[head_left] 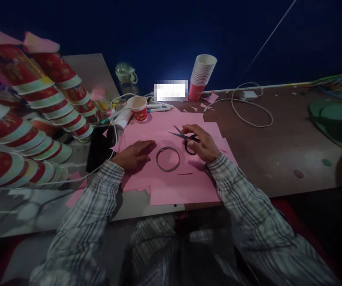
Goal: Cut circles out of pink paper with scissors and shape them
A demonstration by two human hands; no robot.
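Note:
Several pink paper sheets are piled on the table in front of me. On them lies a thin metal ring, like a bangle, between my two hands. My left hand rests on the paper to the left of the ring, fingers stretched out and thumb apart, with nothing in it. At the right of the ring, my right hand holds black-handled scissors. Their blades are parted and point to the left. A narrow slit or sliver shows in the pink paper just below the ring.
A red paper cup stands behind the paper, near markers. Farther back leans a stack of cups. Tall cup towers crowd the left. A black phone and white cable lie beside my left hand; a green bowl-like object sits right.

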